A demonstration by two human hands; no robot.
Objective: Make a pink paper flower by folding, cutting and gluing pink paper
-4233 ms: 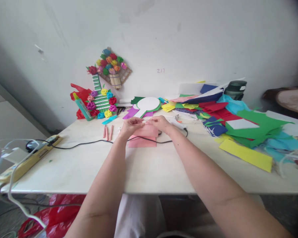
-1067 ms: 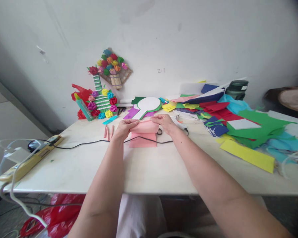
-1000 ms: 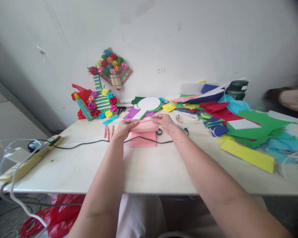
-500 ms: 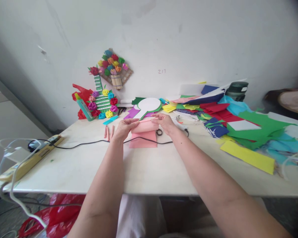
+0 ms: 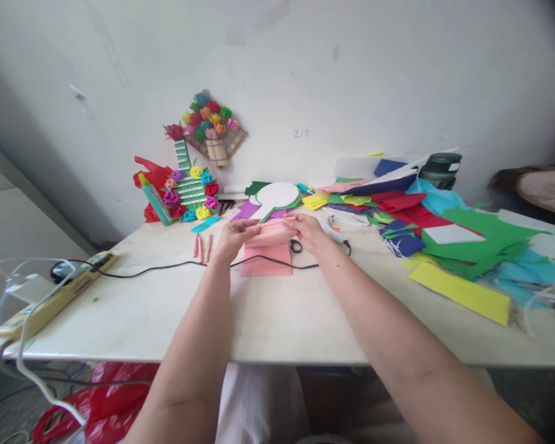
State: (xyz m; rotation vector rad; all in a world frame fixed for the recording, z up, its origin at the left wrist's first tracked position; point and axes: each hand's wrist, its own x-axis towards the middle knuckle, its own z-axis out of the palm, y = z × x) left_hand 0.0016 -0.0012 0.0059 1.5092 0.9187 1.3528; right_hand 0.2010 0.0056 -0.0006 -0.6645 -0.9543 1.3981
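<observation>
A pink paper sheet [image 5: 272,234] is stretched between my two hands, its far edge looking rolled or folded over. My left hand [image 5: 237,237] pinches the sheet's left end, and my right hand [image 5: 304,230] pinches the right end. Beneath it on the table lies another pink sheet [image 5: 267,262], crossed by a black cable [image 5: 254,258]. Several thin pink paper rolls [image 5: 202,248] rest left of my left hand. Just beyond my fingers is a white round-headed cutout with a green border [image 5: 278,196]. Small black scissor-like loops [image 5: 296,246] show beside my right hand.
Coloured paper sheets [image 5: 467,234] pile up on the right, with a yellow strip [image 5: 460,292] nearer. A paper-flower guitar shape [image 5: 192,188] and a green glue bottle [image 5: 156,200] stand back left. A power strip [image 5: 58,295] lies along the left edge.
The held pink sheet now hangs slightly shorter, and its far edge has curled a little more toward me. Both hands keep their pinch and have barely shifted.
</observation>
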